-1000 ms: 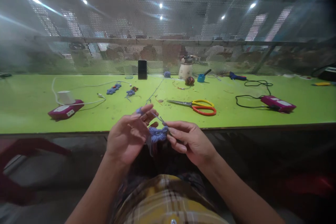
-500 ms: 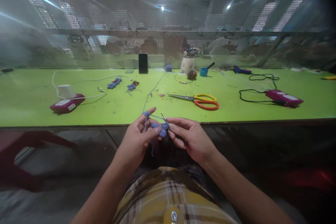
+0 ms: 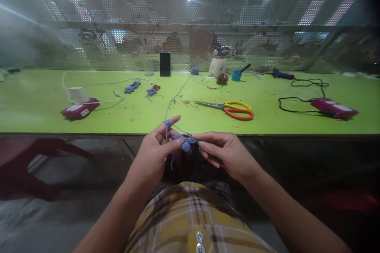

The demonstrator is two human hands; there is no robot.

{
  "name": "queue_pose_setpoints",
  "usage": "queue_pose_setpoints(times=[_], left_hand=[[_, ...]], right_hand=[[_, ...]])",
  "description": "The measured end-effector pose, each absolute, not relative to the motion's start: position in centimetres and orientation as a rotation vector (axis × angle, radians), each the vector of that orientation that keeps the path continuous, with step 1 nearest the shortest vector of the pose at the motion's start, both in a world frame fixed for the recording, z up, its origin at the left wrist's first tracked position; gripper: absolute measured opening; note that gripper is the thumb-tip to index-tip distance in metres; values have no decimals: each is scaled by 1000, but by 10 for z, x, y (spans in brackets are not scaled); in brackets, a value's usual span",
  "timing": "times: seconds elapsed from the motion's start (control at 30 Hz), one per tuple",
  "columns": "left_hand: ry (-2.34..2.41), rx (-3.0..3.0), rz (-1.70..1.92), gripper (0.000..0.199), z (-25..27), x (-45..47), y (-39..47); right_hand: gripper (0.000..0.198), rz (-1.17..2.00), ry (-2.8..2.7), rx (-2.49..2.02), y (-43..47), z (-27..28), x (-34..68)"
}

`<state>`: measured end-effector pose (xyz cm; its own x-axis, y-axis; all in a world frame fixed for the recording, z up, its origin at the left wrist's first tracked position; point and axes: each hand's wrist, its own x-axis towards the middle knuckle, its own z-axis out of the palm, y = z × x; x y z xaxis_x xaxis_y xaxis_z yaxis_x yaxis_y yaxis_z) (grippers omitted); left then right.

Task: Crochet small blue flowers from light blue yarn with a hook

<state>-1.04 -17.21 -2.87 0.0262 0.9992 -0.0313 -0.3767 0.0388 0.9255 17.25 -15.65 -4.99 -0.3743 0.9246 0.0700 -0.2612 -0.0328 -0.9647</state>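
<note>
A small blue-purple crochet piece [image 3: 186,145] hangs in front of the table edge, pinched between the thumb and fingers of my left hand [image 3: 157,146]. Yarn [image 3: 177,97] wraps round my raised left index finger and runs back over the table to a blue-purple yarn ball [image 3: 194,70]. My right hand [image 3: 227,150] is closed in a pinch on a thin crochet hook [image 3: 188,133], whose metal tip shows at the top of the piece. Most of the hook is hidden by my fingers. A loose yarn tail dangles below my left hand.
On the green table [image 3: 142,120] lie scissors [image 3: 228,109], two finished-looking crochet pieces [image 3: 132,87], a dark multicoloured ball [image 3: 222,78] and a blue cup [image 3: 236,75]. A phone [image 3: 165,64] stands near a whitish jar [image 3: 217,66]. Magenta power strips [image 3: 335,108] with cables flank both sides.
My right hand has turned and shifted slightly right, and the hook now lies lower and flatter against the crochet piece. The whole view has tilted down and moved a little.
</note>
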Motion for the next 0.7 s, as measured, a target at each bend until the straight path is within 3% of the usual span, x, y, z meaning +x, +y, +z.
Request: queue_pose_setpoints(times=[0.7], left_hand=[[930,1003,1245,64,-20,-5,-181]], right_hand=[[27,1303,-1848,-766,-155,-23,205]])
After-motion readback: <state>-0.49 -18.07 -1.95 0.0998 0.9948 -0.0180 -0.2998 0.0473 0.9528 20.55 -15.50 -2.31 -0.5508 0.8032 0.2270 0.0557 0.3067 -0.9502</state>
